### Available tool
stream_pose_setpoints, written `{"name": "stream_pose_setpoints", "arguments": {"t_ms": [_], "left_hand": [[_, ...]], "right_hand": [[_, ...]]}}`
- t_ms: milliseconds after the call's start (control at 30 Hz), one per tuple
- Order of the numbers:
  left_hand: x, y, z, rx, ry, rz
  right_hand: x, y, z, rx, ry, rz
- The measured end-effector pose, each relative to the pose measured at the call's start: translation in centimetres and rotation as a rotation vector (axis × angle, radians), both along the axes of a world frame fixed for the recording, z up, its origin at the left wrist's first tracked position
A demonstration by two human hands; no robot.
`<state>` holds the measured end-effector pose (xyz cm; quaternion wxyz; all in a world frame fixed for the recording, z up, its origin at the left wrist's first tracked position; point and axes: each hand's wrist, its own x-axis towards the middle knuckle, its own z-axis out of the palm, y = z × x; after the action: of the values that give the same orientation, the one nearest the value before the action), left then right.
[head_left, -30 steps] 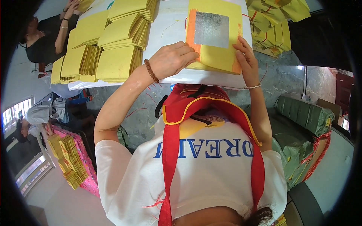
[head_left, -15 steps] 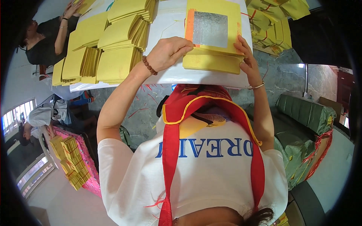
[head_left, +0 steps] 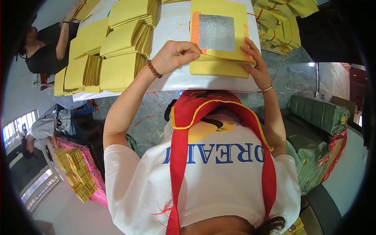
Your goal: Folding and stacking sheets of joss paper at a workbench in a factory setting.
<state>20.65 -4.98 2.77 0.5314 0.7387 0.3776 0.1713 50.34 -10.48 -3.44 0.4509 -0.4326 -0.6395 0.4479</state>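
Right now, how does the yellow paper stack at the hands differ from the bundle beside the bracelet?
The yellow paper stack has a silver square and orange strips on top; the yellow bundle shows no silver. The left hand and right hand touch the stack; neither is on the bundle. Both are yellow and layered.

we look through the left one of two head-worn fisheye cameras, set side by side and facing down. the fingers [head_left: 190,47] lie in the upper half of our view; nearer to us than they are, the white shirt [head_left: 219,184] spreads large, seen steeply from above, and beyond them the table [head_left: 170,23] runs to the upper edge. well out to the left and right of the fingers, our wide view bends toward a dark, rounded border.
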Motion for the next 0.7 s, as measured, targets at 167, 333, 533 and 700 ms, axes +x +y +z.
{"name": "stream_pose_setpoints", "arguments": {"t_ms": [167, 333, 533, 700], "left_hand": [[-0.1, 0.4, -0.3, -0.076, -0.055, -0.038], [0.2, 0.8, -0.4, -0.164, -0.071, -0.035], [0.5, 0.1, -0.2, 0.015, -0.034, -0.023], [0.8, -0.4, 0.8, 0.614, -0.042, -0.302]], "right_hand": [[0.2, 0.3, -0.1, 0.006, 0.030, 0.019], [0.3, 0.2, 0.1, -0.006, 0.031, 0.018], [0.5, 0.5, -0.2, 0.004, 0.016, -0.006], [0.4, 0.5, -0.6, 0.006, 0.040, -0.029]]}}
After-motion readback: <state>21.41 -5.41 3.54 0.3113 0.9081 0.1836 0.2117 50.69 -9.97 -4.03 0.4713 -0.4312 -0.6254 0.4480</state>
